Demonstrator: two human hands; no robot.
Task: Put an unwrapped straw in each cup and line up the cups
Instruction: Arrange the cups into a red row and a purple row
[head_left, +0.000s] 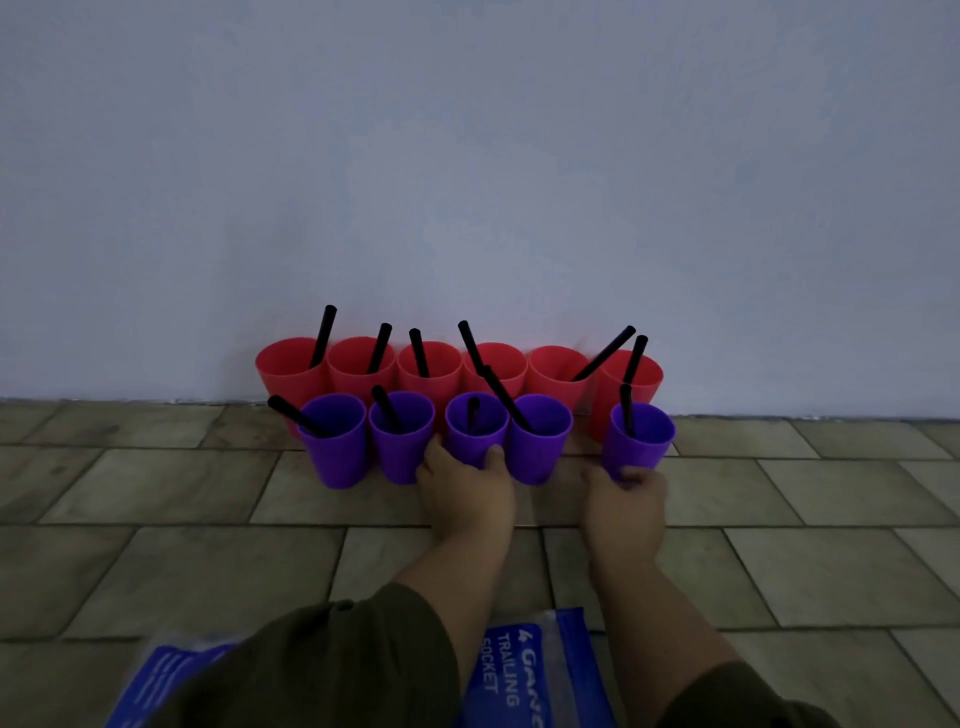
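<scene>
Several red cups (358, 364) stand in a row against the wall, each with a black straw (323, 335) in it. In front of them stands a row of purple cups (337, 441), also holding black straws. My left hand (465, 493) grips the base of the third purple cup (475, 428), thumb on its right side. My right hand (626, 501) grips the bottom of the rightmost purple cup (641, 434), which stands tilted and apart from the other purple cups, with a gap to its left.
The cups stand on a tiled floor (208, 561) at the foot of a pale wall (467, 156). A blue plastic package (524, 670) printed "trailing socket" lies on the floor close to me, under my forearms.
</scene>
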